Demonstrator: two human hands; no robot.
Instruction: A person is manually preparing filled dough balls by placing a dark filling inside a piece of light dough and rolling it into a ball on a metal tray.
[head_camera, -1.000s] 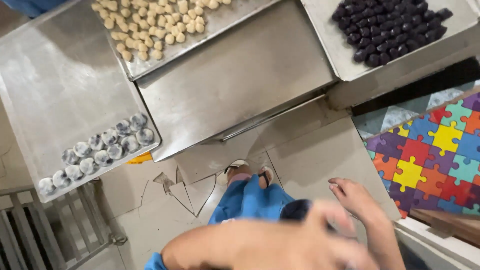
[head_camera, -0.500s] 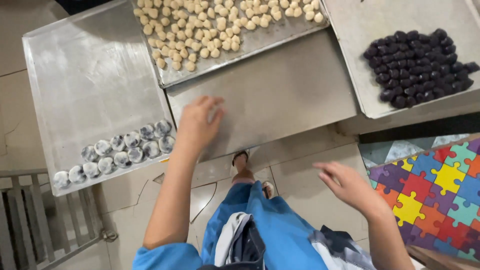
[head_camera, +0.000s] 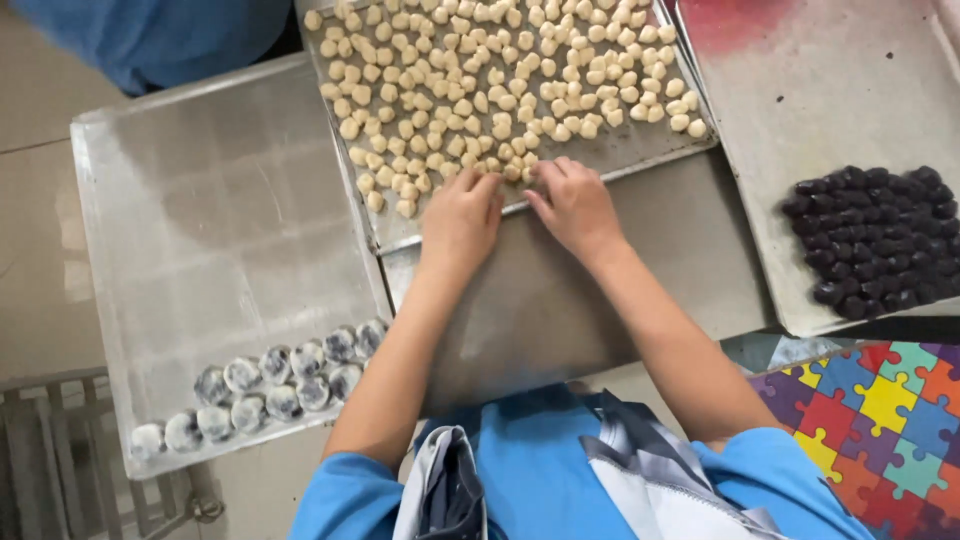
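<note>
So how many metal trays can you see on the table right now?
3. A left tray holds grey-white balls along its near edge, a middle tray holds pale dough pieces where both hands work, and a right tray holds dark balls. Others may lie outside the view.

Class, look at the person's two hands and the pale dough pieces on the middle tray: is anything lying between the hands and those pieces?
Nothing visible does. The left hand and right hand rest at the near edge of the tray, fingertips already among the nearest pale dough pieces.
</note>
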